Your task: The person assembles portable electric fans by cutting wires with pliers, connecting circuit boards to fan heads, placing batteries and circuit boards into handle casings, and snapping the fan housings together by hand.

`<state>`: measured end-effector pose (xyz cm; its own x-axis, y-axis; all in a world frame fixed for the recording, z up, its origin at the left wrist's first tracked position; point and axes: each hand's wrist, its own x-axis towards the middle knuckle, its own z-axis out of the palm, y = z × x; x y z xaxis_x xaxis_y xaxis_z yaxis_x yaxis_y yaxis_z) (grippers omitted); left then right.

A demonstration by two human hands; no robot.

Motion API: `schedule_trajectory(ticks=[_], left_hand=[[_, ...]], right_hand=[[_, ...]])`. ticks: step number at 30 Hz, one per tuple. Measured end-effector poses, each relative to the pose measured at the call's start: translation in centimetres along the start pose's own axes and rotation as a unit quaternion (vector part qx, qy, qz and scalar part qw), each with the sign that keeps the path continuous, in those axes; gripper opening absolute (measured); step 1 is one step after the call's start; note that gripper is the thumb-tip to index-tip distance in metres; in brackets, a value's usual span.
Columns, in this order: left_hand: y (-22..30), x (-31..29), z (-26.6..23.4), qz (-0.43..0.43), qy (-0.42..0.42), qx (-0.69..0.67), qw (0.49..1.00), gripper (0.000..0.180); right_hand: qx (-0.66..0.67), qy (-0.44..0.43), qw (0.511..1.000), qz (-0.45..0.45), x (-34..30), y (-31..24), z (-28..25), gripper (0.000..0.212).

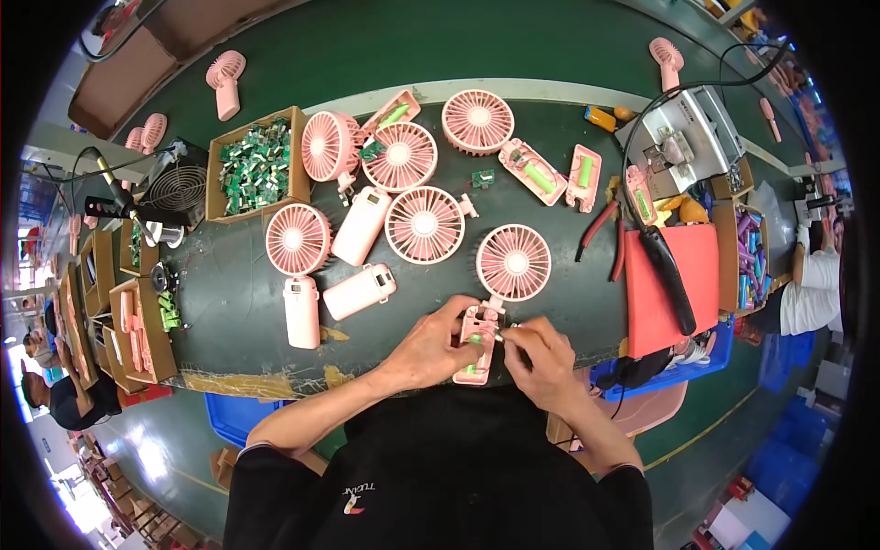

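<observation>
A pink handheld fan (513,263) lies at the table's near edge, its opened handle toward me. Inside the handle shell (473,370) a green battery cell is partly visible. My left hand (428,348) grips this handle from the left, thumb laid over the cell. At the handle's right side my right hand (543,359) pinches with thumb and forefinger; what sits between the fingertips is too small to make out. Beyond lie several more pink fan heads (424,225), closed handles (360,225) and open shells with green cells (533,170).
A cardboard box of green circuit boards (302,174) stands at the back left. On the right are red-handled pliers (618,247), a red mat (653,316) with a black-handled tool (667,280), and a grey machine (683,137). A fume fan (177,188) sits far left.
</observation>
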<state>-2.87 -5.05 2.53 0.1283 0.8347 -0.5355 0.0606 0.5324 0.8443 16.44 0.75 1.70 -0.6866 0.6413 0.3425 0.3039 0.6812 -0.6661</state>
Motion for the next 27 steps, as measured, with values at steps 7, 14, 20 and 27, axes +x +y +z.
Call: schedule_trajectory(ticks=[7,14,20,27], left_hand=[[0.2,-0.5,0.5,-0.02,0.022,-0.013,0.999,0.047],[-0.1,-1.1,2.8,-0.006,0.029,0.01,1.0,0.05],[-0.7,-1.3,4.4,0.012,0.014,-0.026,0.999,0.06],[-1.8,0.2,1.6,0.27,0.238,0.181,0.915,0.029]], right_hand=[[0.126,0.113,0.977,0.131,-1.7,0.5,1.2,0.027],[0.131,0.092,0.972,0.17,-2.9,0.3,0.7,0.037],[0.092,0.082,0.958,0.26,-2.0,-0.3,1.0,0.038],[0.113,0.081,0.964,0.226,-1.3,0.7,-1.2,0.029]])
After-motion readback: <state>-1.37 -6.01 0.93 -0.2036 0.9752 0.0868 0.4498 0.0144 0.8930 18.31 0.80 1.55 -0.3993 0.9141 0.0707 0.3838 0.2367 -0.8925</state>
